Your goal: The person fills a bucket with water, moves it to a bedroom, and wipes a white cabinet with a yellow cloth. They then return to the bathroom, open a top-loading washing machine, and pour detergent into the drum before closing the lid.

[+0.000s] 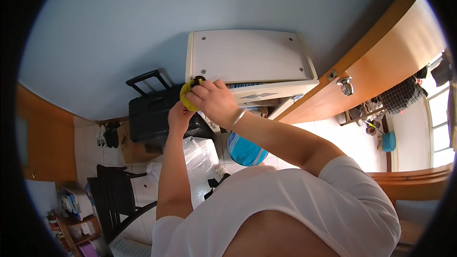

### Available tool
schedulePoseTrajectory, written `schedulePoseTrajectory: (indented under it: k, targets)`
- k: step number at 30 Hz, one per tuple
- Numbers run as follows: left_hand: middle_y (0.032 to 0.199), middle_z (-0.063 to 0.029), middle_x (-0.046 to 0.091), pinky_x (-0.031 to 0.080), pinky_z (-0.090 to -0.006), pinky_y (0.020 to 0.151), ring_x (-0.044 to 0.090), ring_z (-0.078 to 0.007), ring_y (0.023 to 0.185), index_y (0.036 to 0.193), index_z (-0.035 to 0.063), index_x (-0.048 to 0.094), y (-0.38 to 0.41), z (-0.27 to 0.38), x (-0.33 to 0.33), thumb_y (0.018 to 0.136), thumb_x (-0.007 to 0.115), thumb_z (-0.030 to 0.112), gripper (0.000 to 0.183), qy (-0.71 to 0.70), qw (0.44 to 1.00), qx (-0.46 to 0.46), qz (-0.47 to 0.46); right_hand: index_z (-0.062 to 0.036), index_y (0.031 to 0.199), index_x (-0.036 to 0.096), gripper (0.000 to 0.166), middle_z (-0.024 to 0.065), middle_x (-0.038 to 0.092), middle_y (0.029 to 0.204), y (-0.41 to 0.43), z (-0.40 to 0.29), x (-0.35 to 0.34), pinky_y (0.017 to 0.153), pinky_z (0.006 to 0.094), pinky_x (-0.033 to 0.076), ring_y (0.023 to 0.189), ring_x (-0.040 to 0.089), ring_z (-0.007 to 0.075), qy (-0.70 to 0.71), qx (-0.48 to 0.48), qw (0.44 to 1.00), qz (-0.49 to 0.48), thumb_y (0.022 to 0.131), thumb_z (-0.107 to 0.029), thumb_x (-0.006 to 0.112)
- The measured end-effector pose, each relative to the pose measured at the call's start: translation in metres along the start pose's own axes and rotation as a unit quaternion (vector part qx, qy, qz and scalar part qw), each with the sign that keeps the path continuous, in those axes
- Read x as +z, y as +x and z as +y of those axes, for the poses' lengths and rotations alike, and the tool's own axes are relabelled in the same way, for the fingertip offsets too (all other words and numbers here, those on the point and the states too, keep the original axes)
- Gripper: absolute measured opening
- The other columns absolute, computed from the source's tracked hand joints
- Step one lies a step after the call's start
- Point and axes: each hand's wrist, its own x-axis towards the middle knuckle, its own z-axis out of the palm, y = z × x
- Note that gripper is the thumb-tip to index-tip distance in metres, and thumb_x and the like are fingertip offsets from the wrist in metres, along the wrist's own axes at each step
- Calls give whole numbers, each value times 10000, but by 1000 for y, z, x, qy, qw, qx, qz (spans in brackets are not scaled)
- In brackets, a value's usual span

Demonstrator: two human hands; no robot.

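Observation:
Both hands meet at a small yellow item with a black part (187, 96), perhaps a cloth pouch, near the front left corner of a white cabinet (246, 55). My left hand (179, 117) grips its lower edge from below. Across its right side lies my right hand (214, 101), fingers bent over the yellow and black parts; a silver bangle circles that wrist. The cabinet's top drawer (275, 91) stands slightly open, and a door beneath it is ajar. What the fingertips do behind the item is hidden.
A black suitcase (153, 114) with raised handle stands left of the cabinet. Below are a cardboard box (134, 146), clear plastic wrapping (200, 153) and a blue round item (246, 150). A black chair (117, 192) is lower left; an open wooden door (375, 67) is at right.

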Motion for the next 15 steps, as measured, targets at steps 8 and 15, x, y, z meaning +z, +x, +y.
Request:
schedulePoseTrajectory:
  k: [8,15]
  targets:
    - [822,-74,685,505,-311,678,669,-212,746,928,48,630,0,11,-3,774,726,143,206,47,998,32,1,-148,1114,644,468,13,622,1108,-124,114,-41,928,389,396,1086,545,217,-87,108,988,64,666,-40,726]
    - [840,-80,689,503,-314,692,667,-210,754,948,41,631,2,13,-2,791,709,154,208,54,998,25,5,-129,1073,644,392,6,614,1103,-207,198,-97,894,401,421,1069,545,217,-178,117,976,42,692,-39,652]
